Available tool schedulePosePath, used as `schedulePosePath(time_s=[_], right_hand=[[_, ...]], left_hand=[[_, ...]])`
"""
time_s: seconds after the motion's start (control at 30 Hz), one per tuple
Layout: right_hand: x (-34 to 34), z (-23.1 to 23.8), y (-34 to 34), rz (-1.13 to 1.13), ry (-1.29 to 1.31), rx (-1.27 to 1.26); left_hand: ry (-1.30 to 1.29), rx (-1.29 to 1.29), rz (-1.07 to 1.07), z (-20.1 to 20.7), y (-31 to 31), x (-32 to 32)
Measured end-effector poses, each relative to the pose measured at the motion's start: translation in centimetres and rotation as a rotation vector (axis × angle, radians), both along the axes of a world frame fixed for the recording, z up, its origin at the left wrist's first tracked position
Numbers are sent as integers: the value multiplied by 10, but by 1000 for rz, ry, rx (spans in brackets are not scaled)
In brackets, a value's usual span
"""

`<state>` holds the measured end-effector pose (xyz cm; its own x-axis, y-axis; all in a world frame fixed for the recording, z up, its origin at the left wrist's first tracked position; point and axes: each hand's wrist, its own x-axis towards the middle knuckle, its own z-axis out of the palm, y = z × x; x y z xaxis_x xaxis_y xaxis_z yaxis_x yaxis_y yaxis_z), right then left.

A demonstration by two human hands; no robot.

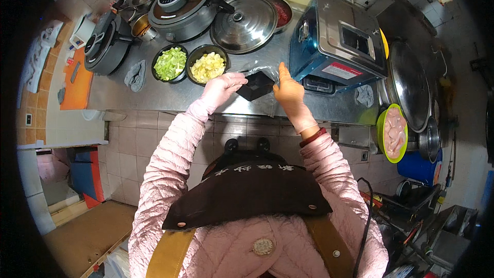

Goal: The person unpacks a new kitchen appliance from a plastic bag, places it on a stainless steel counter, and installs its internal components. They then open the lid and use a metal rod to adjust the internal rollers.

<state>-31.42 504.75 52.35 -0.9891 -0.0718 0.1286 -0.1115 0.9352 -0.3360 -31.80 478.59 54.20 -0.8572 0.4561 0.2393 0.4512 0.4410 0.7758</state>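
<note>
Near the counter's front edge, a black plastic container (256, 86) sits tilted between my two hands, with crinkled clear plastic (263, 68) along its far side. My left hand (224, 85), in a thin translucent glove, pinches the container's left edge. On the other side my gloved right hand (291, 92) grips its right edge, the index finger stretched up beside the clear plastic. Just left of my left hand stand a black bowl of pale yellow chopped pieces (207, 67) and a black bowl of chopped green vegetable (170, 64).
A steel-topped machine (339, 36) stands at the right, and a domed steel lid (243, 24) lies behind the bowls. Grey electric cookers (180, 18) fill the back left. A green basin of raw meat (394, 134) is beyond the counter's right end. A grey cloth (135, 76) lies at left.
</note>
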Motion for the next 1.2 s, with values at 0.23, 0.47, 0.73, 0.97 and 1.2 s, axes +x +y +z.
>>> schedulePosePath(time_s=[0.23, 0.47, 0.73, 0.97, 1.2], right_hand=[[-1, 0, 6, 148, 123, -4], [23, 30, -11, 105, 493, -56], [42, 20, -29, 157, 339, -293], [43, -26, -10, 10, 13, 15], [28, -24, 11, -120, 211, 181]], left_hand=[[-590, 537, 178, -27, -8, 0], [-855, 963, 393, -32, -4, -8], [-879, 998, 444, -33, -24, -18], [-996, 995, 203, -22, -38, 1], [-823, 676, 88, 5, -81, 50]])
